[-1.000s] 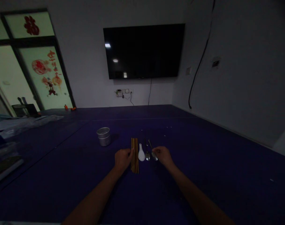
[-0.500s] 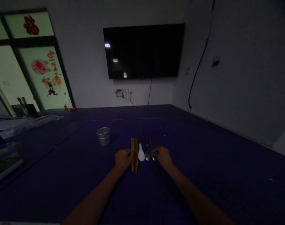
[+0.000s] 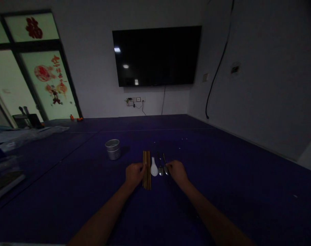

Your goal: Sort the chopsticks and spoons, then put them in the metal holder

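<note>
A row of eating tools lies on the dark blue tabletop in front of me. At its left is a bundle of wooden chopsticks (image 3: 147,179), laid side by side. My left hand (image 3: 133,175) is closed at their left edge, its thumb resting on them. To their right lies a white soup spoon (image 3: 154,169), bowl toward me, then a metal spoon (image 3: 160,171). The rightmost metal spoon (image 3: 166,169) is pinched at its right side by the fingertips of my right hand (image 3: 178,171). A silver metal cup (image 3: 113,149) stands upright, up and left of the chopsticks.
On the left edge of the table (image 3: 68,164) are clear plastic wrapping (image 3: 40,135), a shallow tray (image 3: 8,184) and a dark holder with handles (image 3: 28,120). Small orange items (image 3: 75,118) sit at the back. Walls border the table behind and at right.
My right hand has shifted the rightmost metal spoon slightly left and away from me, closer to its neighbour. My left hand stays at the chopsticks.
</note>
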`<state>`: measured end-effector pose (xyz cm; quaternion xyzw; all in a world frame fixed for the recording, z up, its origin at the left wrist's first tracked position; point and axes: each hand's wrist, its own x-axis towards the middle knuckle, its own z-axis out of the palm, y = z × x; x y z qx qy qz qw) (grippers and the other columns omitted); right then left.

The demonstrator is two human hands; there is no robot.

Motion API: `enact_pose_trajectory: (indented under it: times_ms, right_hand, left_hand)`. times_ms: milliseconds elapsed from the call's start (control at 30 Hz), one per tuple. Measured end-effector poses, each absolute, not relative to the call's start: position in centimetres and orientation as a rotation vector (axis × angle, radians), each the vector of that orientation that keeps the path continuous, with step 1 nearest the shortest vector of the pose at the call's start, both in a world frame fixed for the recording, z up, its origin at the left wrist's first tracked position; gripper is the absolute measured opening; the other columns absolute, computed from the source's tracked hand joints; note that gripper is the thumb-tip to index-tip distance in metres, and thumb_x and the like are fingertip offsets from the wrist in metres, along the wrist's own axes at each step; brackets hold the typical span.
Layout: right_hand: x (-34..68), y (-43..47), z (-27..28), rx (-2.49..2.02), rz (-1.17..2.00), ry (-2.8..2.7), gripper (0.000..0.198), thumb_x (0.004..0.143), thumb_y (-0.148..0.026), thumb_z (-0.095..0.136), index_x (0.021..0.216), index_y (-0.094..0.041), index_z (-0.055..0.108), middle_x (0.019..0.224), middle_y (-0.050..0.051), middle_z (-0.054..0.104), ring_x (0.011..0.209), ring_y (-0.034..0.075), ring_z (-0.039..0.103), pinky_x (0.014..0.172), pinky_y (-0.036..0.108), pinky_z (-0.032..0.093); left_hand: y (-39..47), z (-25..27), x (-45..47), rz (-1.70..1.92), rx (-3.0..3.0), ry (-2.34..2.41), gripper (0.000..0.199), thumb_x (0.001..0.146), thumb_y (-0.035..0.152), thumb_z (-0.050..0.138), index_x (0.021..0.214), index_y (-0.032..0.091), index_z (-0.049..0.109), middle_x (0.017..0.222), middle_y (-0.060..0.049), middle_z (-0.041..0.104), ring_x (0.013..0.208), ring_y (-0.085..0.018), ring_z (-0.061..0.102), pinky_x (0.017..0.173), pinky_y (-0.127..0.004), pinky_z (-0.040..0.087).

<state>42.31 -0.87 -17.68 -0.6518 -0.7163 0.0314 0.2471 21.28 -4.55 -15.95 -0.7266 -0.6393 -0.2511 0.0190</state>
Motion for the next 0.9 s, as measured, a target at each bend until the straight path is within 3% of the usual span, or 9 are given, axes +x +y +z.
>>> enact_pose_trajectory:
  times_ms: [900]
  right_hand:
    - [41.91,-1.19,-17.52,-1.795,0.03,-1.952,0.029,0.087,-0.021,0.046,0.079,-0.013,0.073,0.081,0.013,0.07,0.076,0.018,0.065,0.067,0.023,0.04]
  left_hand:
    - [-4.41,-16.18,21.24,-0.831,-2.254,-1.958,0.063,0.089,0.052,0.021,0.057,0.017,0.063,0.056,-0.005,0.061,0.051,-0.012,0.048,0.05,-0.025,0.017]
